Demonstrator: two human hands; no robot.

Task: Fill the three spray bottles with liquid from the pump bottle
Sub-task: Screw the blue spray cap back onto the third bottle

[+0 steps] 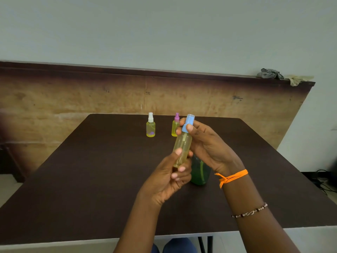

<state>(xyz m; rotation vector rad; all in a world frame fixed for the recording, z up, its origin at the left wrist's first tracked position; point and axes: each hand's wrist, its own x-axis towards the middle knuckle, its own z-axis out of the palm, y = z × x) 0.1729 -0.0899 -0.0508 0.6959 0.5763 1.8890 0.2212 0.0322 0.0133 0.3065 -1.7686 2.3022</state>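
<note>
Above the middle of the dark table [91, 179] I hold a clear spray bottle [183, 147] with yellow liquid and a blue cap. My left hand [169, 178] grips its lower body. My right hand [206, 143] pinches the blue cap [188, 123] between thumb and fingers. A green bottle [199, 170] stands on the table right behind my hands, its top hidden. At the far side stand two small yellow-filled spray bottles: one with a white top [150, 126], one with a pink top [175, 126], partly hidden by my right fingers.
A worn wooden board [73, 99] leans against the wall behind the table. Crumpled cloths [273, 74] lie on its top right edge. Cables [322, 181] lie on the floor to the right. My knees show under the near table edge.
</note>
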